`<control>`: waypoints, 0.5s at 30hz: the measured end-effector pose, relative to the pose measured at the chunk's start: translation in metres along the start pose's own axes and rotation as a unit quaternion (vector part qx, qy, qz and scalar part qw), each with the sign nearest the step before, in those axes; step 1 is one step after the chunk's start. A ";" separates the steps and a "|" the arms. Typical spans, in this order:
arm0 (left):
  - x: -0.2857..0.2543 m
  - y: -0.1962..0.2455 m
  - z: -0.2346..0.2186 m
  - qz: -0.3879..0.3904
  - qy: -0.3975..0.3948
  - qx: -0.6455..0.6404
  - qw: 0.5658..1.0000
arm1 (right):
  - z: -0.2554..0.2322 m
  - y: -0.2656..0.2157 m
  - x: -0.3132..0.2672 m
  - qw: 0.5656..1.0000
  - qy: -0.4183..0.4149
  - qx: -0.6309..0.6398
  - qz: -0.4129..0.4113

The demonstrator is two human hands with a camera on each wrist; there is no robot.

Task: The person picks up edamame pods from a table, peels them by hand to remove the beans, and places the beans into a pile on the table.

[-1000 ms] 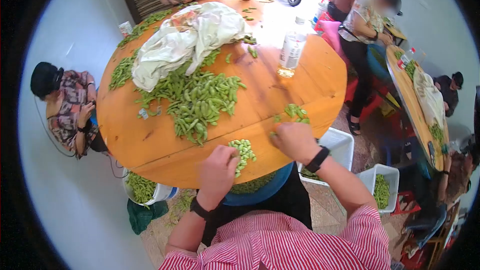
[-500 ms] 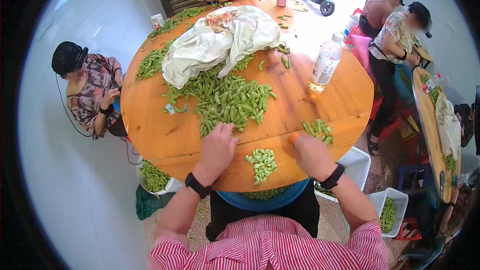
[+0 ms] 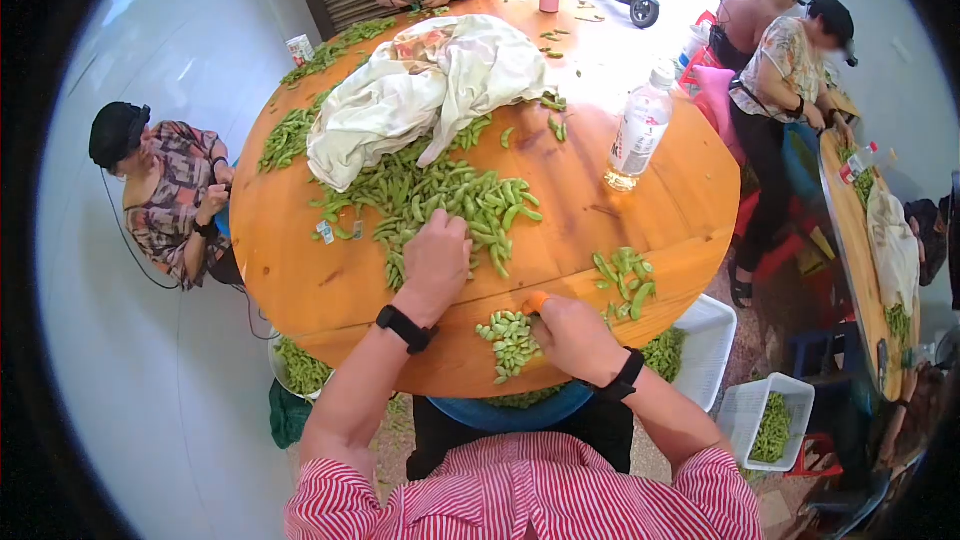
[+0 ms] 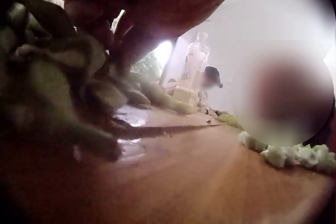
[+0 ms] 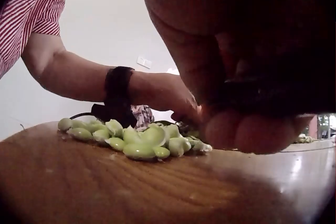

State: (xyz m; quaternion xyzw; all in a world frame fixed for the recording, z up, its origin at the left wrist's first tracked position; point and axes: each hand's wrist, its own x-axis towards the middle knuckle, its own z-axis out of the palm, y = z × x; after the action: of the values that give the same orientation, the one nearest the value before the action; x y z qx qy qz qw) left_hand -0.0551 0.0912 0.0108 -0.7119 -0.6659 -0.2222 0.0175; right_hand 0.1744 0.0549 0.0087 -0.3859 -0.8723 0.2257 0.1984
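Note:
My left hand [image 3: 438, 258] reaches into the near side of a pile of green soybean pods [image 3: 470, 202], its fingers bent down among them. In the left wrist view, its fingertips are right at several pods [image 4: 157, 95]; whether they pinch one I cannot tell. My right hand [image 3: 578, 340] is low over the table, just right of a small heap of shelled green beans [image 3: 508, 345]. Its fingers curl inward, and something orange [image 3: 537, 301] shows at the thumb. The right wrist view has the curled fingers beside the beans [image 5: 139, 150], with no pod visible in them.
Loose pods [image 3: 628, 280] lie right of my right hand on the round wooden table [image 3: 330, 305]. Behind the pile are a white cloth [image 3: 390, 110] and a clear bottle [image 3: 640, 130]. A blue basin [image 3: 510, 415] sits below the table's edge. Other people sit around.
My left hand goes from the near table edge to the pod pile, then farther into it. The right hand moves from the loose pods back left toward the shelled beans.

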 end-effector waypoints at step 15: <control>0.005 0.005 -0.004 0.075 0.047 0.005 0.996 | -0.001 0.009 -0.002 0.999 -0.003 0.032 0.035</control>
State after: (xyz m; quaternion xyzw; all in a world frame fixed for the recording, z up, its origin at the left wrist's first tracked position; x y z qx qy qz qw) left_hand -0.0516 0.0942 0.0176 -0.7483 -0.6103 -0.2506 0.0692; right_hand 0.1811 0.0594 0.0038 -0.4090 -0.8510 0.2617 0.2002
